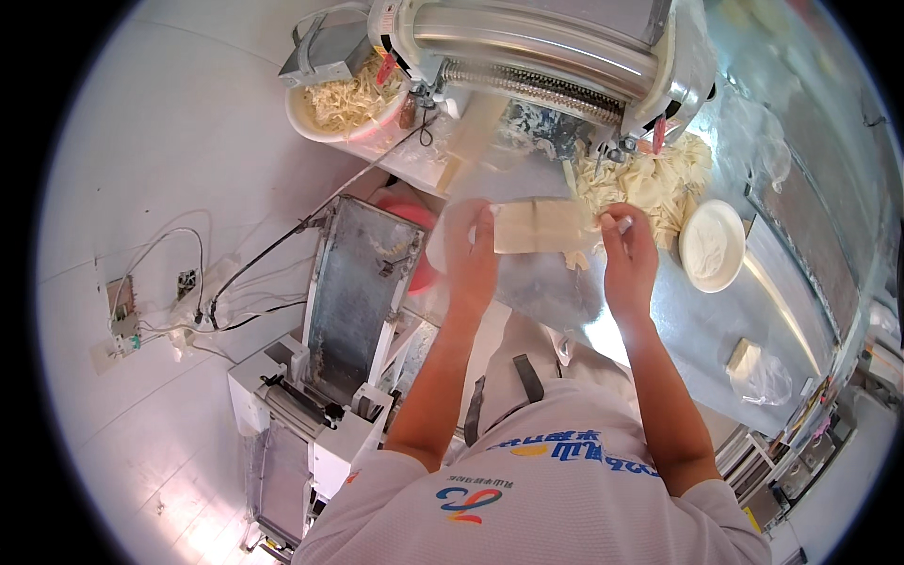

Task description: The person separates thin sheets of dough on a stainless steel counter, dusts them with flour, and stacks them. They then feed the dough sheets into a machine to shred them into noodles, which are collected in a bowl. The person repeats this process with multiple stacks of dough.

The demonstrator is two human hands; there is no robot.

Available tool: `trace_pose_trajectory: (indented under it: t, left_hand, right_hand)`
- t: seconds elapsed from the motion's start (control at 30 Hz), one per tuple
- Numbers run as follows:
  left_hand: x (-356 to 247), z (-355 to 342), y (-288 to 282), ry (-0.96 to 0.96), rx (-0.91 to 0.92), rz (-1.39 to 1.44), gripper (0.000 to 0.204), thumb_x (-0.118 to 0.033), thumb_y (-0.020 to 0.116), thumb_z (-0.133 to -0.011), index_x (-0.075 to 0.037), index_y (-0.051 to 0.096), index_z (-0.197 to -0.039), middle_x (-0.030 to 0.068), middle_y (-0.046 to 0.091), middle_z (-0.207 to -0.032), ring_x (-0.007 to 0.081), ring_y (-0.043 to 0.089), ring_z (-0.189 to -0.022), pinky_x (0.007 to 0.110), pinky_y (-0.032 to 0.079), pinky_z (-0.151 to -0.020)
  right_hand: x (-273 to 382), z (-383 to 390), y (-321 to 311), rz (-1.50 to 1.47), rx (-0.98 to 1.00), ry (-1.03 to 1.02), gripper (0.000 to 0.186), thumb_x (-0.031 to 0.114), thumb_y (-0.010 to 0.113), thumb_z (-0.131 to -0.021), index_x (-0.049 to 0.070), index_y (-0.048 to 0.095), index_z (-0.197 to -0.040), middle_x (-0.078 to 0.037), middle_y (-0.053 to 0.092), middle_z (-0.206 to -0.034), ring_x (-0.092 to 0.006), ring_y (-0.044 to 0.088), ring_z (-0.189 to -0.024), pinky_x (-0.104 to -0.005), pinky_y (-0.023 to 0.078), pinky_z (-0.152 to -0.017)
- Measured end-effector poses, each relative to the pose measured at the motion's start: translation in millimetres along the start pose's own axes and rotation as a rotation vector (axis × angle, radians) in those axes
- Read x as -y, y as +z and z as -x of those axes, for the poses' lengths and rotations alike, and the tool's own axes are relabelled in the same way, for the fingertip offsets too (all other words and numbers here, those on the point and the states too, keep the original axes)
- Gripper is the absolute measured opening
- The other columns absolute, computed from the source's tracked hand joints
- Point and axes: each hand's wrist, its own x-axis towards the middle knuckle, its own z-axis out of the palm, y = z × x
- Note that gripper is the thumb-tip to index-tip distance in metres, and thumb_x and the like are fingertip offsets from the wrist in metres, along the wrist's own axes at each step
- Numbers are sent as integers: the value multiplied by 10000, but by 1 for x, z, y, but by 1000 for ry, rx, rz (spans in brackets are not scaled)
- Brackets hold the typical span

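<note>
Holding a pale dough sheet (551, 224) stretched between both hands, above the metal surface (556, 290) and in front of the body — with a darker crease across its middle. Gripping the sheet's left end with the left hand (473, 259), thumb on the near face, rather blurred. Pinching at the right edge with the right hand (633, 264), fingers curled inward; so with each grip closed on the sheet. Has just beyond the right hand a loose heap (664, 179) of pale dough ribbons, lying on the surface. Beside that, farther right, has a white bowl (686, 254) holding white powder (716, 250), and nearer the body a clear bag (765, 381) around a pale block (744, 358). Faces a large roller machine (537, 42) at the top of the view, with ribbed rollers (527, 87) below the smooth cylinder. Left of this, has a tub (299, 118) of noodles (339, 104) under a metal box (328, 55). Down to the left, has a red basin (422, 275) partly hidden behind a metal tray (363, 301) — and cables (273, 247) against the white wall (179, 113).
</note>
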Motion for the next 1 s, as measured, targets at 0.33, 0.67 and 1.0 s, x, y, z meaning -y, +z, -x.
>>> trace_pose_trajectory:
  t: [0.33, 0.67, 1.0]
  left_hand:
    - [-25, 28, -5, -68, -107, -36, 143, -93, 548, -1093, -47, 612, -1212, 71, 634, -1107, 159, 609, -980, 337, 501, -896]
    - [-28, 21, -12, -266, 21, 601, 128, -68, 550, -1089, -17, 568, -1206, 93, 649, -1051, 156, 610, -851, 326, 505, -812]
    - [-32, 11, -27, -181, 79, 715, 159, -54, 572, -1080, -8, 584, -1232, 128, 685, -1256, 182, 647, -977, 347, 489, -939]
  right_hand:
    - [3, 20, 49, 408, 462, -675, 382, -54, 622, -810, -2, 638, -1188, -181, 647, -1182, -394, 647, -1098, -482, 553, -955]
    - [-31, -2, 78, 629, 753, -305, 411, -89, 587, -819, 1, 649, -1215, -224, 671, -1206, -441, 643, -1145, -491, 553, -948]
    - [-89, -54, 136, 854, 821, -391, 294, 180, 678, -898, 4, 682, -1133, -255, 691, -1198, -440, 626, -1196, -502, 508, -1038]
